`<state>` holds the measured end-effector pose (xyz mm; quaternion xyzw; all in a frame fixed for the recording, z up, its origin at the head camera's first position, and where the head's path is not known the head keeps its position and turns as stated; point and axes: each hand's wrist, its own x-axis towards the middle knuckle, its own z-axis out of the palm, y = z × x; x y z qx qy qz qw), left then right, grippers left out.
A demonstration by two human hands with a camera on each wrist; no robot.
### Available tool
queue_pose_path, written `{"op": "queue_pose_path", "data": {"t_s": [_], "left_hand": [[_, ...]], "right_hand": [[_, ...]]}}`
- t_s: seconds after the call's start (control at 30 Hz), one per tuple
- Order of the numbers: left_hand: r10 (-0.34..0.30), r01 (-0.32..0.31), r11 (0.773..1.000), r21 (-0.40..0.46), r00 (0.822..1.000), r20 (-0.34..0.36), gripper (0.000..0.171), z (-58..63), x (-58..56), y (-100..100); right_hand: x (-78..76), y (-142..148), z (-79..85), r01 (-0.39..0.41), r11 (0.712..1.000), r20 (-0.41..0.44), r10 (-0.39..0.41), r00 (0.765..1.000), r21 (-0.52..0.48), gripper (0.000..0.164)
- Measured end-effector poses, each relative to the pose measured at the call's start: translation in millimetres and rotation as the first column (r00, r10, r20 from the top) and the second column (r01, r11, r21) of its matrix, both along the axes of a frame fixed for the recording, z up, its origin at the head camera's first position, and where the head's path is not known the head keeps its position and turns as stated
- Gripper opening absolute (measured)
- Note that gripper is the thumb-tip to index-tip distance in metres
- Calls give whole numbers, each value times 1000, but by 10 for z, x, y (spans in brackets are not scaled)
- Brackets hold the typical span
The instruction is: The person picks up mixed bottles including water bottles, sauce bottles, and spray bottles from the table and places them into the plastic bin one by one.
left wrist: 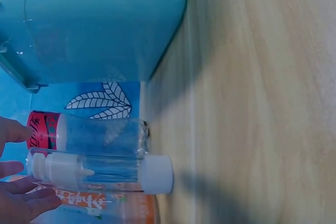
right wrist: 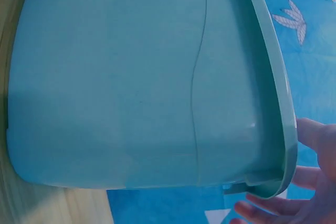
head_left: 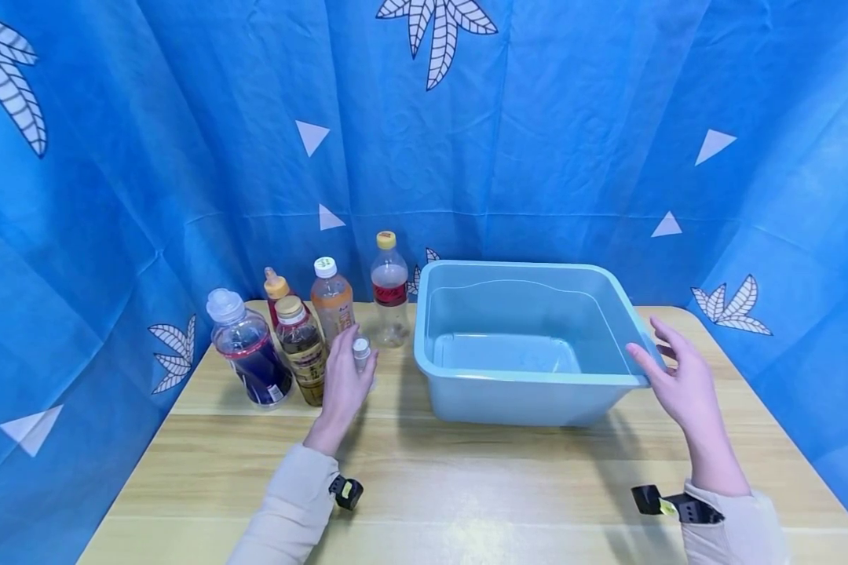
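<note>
My left hand (head_left: 347,377) is around a small clear bottle (left wrist: 113,170) with a white base, standing on the table. Its small white cap (head_left: 361,345) shows between thumb and fingers in the head view. In the left wrist view, the thumb stays apart from the bottle, with the fingers close to its upper end. A white nozzle-like piece shows inside the clear wall. My right hand (head_left: 681,382) is at the right rim of a light blue plastic tub (head_left: 509,400), thumb over the rim and fingers outside it. The right thumb's tip is hidden behind the rim in the right wrist view.
Left of the tub stand a yellow-capped bottle (head_left: 391,302), an orange-labelled bottle (head_left: 334,302), a dark brown bottle (head_left: 304,345), a red squeeze bottle (head_left: 277,289) and a dark blue detergent bottle (head_left: 250,357). Blue curtains (head_left: 572,157) surround the wooden table (head_left: 424,486).
</note>
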<state>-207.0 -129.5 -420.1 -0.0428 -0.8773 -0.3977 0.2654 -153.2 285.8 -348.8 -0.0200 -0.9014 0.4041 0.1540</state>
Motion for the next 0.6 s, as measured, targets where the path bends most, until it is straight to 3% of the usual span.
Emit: {"op": "queue_pose_path", "data": {"t_s": [0.3, 0.4, 0.5, 0.6], "left_hand": [[20, -21, 1000, 15, 1000, 11, 50, -55, -15, -19], [26, -26, 1000, 16, 1000, 3, 50, -80, -13, -22], [30, -30, 999, 24, 1000, -3, 50, -100, -10, -23], [30, -30, 999, 38, 1000, -6, 50, -112, -10, -21]], "right_hand": [[-35, 113, -153, 47, 985, 42, -40, 998, -168, 57], [-124, 247, -316, 35, 966, 54, -22, 998, -257, 55], [-292, 500, -622, -7, 900, 31, 22, 999, -435, 50], [-432, 726, -878, -87, 813, -13, 97, 995, -575, 47]]}}
